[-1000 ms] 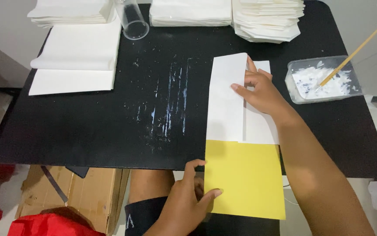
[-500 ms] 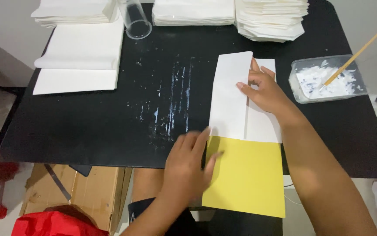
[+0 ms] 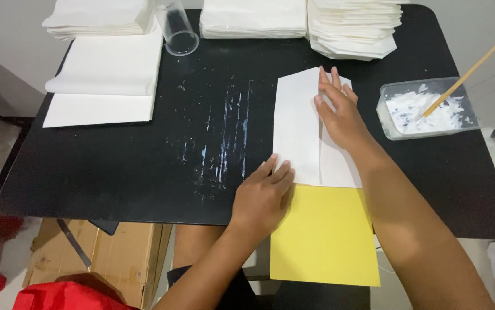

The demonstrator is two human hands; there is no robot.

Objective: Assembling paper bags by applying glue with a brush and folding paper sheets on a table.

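Bright, even light pours from overhead and the picture holds sharp across the middle. The black table (image 3: 115,172) throws back a soft sheen, no hard glare, with pale smears catching the light. White paper stacks (image 3: 354,26) along the top edge run nearly blown out (little texture left there). Shadows are faint and short under the left hand (image 3: 262,198) and right hand (image 3: 342,117). The lower corners darken and soften, and the table's edges bow slightly.

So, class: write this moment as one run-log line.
left hand: flat on folded white paper, lower edge | right hand: pressing its upper right | yellow sheet: beneath, overhanging black table
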